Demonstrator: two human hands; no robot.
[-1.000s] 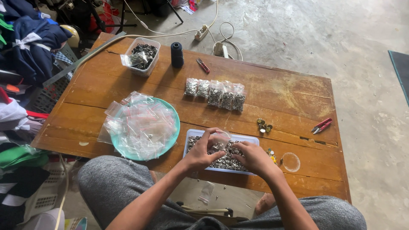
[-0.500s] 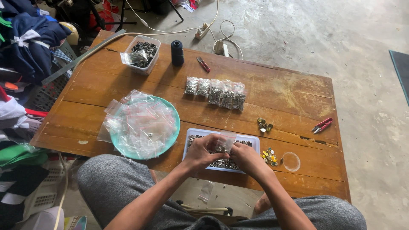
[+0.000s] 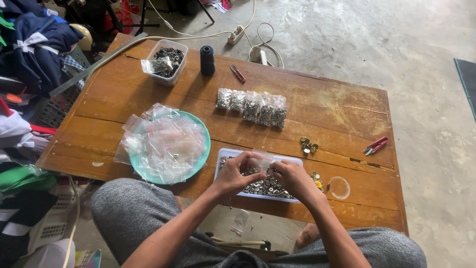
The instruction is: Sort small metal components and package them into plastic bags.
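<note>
My left hand (image 3: 237,173) and my right hand (image 3: 292,178) meet over a light blue tray (image 3: 224,155) filled with small metal rings. Between the fingers of both hands is a small clear plastic bag (image 3: 263,159), held just above the tray. To the left lies a teal plate (image 3: 201,161) heaped with empty clear bags. A row of filled small bags (image 3: 252,107) lies in the middle of the wooden table (image 3: 342,109).
A clear tub of metal parts (image 3: 166,60), a dark thread spool (image 3: 207,60) and red snips (image 3: 238,73) stand at the far side. More red snips (image 3: 375,146), loose brass pieces (image 3: 306,144) and a clear lid (image 3: 339,187) lie at right. Clothes pile at left.
My hands have drawn closer together over the tray, and the clear bag now shows between the fingers. The rest of the table is as before.
</note>
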